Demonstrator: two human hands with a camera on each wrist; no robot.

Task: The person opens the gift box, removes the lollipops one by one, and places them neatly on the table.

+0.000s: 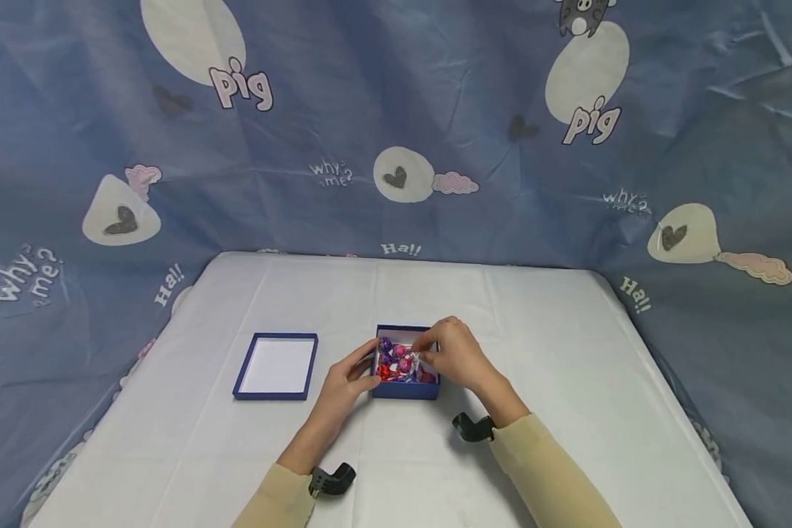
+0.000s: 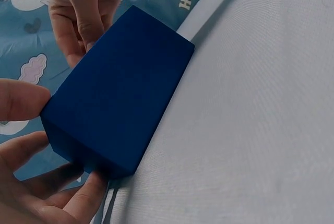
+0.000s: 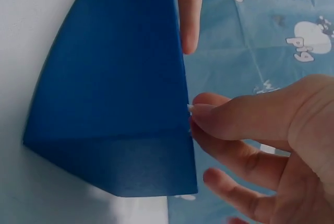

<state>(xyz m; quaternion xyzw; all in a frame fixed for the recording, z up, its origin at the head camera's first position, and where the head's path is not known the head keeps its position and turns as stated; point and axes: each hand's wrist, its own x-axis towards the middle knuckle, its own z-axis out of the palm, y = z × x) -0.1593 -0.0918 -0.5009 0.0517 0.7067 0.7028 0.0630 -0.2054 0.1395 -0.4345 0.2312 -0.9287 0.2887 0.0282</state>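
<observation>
Against the left side of the open blue box point(image 1: 405, 390), which sits on the white tabletop point(image 1: 396, 455), the left hand point(image 1: 340, 387) grips the wall, its thumb by the near corner and its other fingers set apart along the side. Over the box's right half, the right hand point(image 1: 457, 356) pinches a small pale tip point(image 3: 190, 108) between thumb and index finger, just at the rim; whether that is a wrapper twist or a stick is too small to tell. Inside the box lie several wrapped candies point(image 1: 399, 350), red, pink and purple, heaped close together. Left of the box and apart from it lies a shallow blue-edged lid point(image 1: 277, 367), its white inside facing up.

The candies should be light and hard under slick, crinkly wrapping, so a fingertip pinch on a loose end or round the ball seems surer than a flat press. The box looks like stiff card, probably light enough to slide if nudged and apt to dent under a hard squeeze; a gentle hold at a corner or low on opposite walls seems best
</observation>
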